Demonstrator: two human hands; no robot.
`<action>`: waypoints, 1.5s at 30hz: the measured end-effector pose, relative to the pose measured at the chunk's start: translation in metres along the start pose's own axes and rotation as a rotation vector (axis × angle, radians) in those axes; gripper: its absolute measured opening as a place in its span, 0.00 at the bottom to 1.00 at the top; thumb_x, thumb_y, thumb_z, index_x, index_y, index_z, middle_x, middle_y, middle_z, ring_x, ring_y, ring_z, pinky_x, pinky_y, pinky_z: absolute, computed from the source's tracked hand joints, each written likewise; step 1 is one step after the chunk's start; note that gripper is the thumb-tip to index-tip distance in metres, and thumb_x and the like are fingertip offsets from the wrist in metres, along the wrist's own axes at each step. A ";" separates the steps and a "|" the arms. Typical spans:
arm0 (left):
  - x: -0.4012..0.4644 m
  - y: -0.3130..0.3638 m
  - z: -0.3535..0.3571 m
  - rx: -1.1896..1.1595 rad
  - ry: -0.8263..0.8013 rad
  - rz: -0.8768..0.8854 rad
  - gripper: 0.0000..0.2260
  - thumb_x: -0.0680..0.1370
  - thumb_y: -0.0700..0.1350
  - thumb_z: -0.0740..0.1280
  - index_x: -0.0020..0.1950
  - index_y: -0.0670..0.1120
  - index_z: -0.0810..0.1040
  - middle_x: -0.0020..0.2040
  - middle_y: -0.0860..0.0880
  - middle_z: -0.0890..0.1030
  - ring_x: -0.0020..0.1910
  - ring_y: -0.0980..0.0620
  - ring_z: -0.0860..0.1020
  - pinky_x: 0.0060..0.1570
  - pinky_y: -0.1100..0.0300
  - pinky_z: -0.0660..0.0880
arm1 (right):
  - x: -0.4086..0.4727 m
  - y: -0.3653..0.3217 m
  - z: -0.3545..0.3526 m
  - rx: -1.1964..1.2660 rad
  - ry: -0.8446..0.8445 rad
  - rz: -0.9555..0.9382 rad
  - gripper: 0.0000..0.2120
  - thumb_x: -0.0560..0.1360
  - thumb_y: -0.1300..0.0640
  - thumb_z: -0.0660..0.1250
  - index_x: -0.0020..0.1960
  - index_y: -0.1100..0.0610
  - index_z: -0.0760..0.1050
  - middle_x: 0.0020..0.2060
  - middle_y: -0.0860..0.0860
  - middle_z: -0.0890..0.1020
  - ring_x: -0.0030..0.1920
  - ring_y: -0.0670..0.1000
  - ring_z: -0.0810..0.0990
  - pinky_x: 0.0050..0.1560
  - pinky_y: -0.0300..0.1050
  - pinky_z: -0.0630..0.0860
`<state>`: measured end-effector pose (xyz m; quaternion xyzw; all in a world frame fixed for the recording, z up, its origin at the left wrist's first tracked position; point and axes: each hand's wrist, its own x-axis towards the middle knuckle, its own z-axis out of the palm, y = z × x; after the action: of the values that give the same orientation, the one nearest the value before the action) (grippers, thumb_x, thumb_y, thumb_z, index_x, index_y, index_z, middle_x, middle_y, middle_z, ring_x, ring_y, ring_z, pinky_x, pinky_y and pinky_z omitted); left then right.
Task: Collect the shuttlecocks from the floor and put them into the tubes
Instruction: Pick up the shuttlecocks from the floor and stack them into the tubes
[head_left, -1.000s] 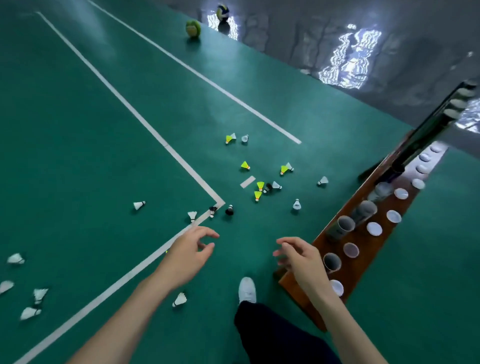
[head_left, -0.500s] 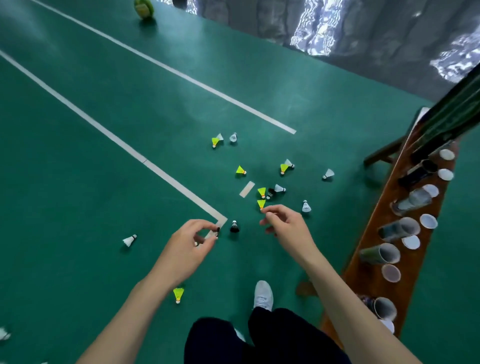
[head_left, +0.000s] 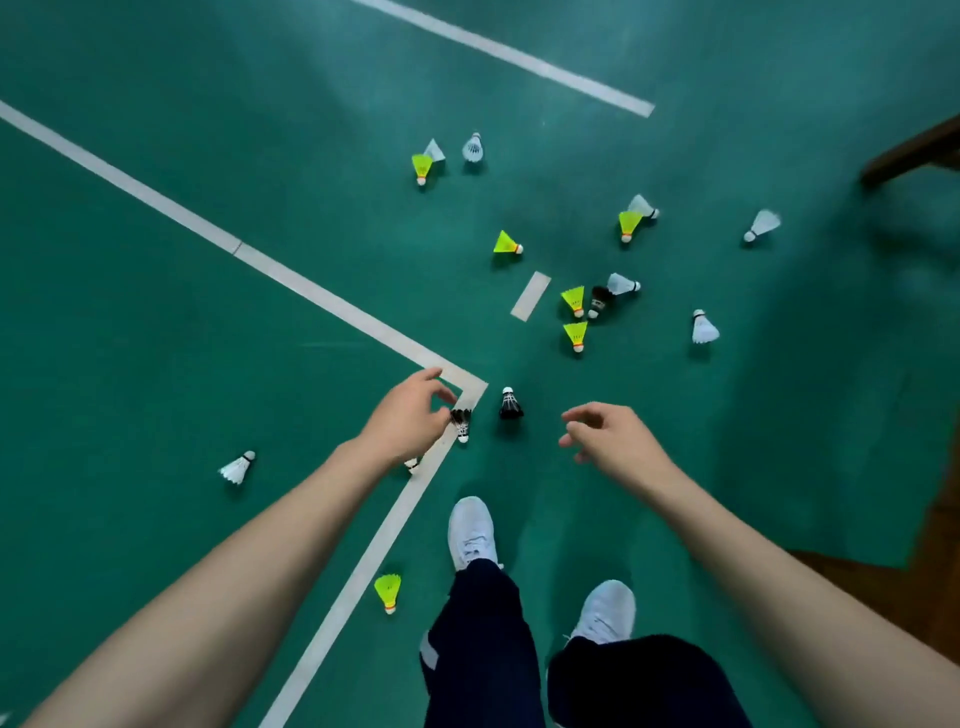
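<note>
Several shuttlecocks, yellow, white and black, lie scattered on the green court floor. My left hand (head_left: 410, 415) reaches down with loosely curled fingers just left of a black shuttlecock (head_left: 461, 422) lying on the white line corner; it holds nothing. A second black shuttlecock (head_left: 510, 404) stands upright between my hands. My right hand (head_left: 608, 434) hovers empty to its right, fingers relaxed. A yellow shuttlecock (head_left: 388, 592) lies near my left foot, a white one (head_left: 238, 467) farther left. No tubes show in this frame.
White court lines (head_left: 311, 291) meet at a corner under my left hand. My white shoes (head_left: 471, 530) stand just below the hands. A brown wooden bench edge (head_left: 919, 582) runs along the right side, with a dark wooden leg (head_left: 909, 153) at the upper right.
I have stepped forward and bent lower, so the shuttlecocks look nearer. My left hand has come down beside the black shuttlecock on the line; my right hand has drawn back. The tube rack has left view.
</note>
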<state>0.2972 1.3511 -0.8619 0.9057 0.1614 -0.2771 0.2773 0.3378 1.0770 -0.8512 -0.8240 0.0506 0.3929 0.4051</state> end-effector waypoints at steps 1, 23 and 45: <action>0.025 -0.018 0.019 0.034 -0.022 -0.013 0.10 0.78 0.43 0.66 0.56 0.51 0.83 0.79 0.52 0.66 0.65 0.46 0.78 0.65 0.57 0.70 | 0.028 0.016 0.017 -0.124 -0.014 -0.029 0.11 0.80 0.57 0.64 0.58 0.54 0.83 0.52 0.48 0.87 0.49 0.51 0.84 0.56 0.46 0.79; 0.294 -0.178 0.274 0.383 -0.210 -0.037 0.11 0.71 0.40 0.61 0.40 0.50 0.83 0.40 0.47 0.82 0.41 0.45 0.76 0.47 0.53 0.78 | 0.392 0.210 0.153 -1.045 -0.097 -0.467 0.25 0.77 0.67 0.60 0.72 0.53 0.67 0.69 0.51 0.76 0.59 0.60 0.76 0.42 0.51 0.72; -0.076 0.314 -0.122 -0.049 -0.060 0.588 0.08 0.74 0.41 0.77 0.45 0.55 0.85 0.38 0.58 0.84 0.40 0.55 0.81 0.46 0.57 0.78 | -0.191 -0.015 -0.163 0.484 0.823 0.145 0.08 0.80 0.55 0.70 0.56 0.55 0.84 0.46 0.52 0.88 0.43 0.52 0.83 0.49 0.47 0.77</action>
<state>0.4273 1.1633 -0.6025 0.8980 -0.1094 -0.2076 0.3722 0.3117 0.9267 -0.6508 -0.7873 0.3541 0.0384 0.5032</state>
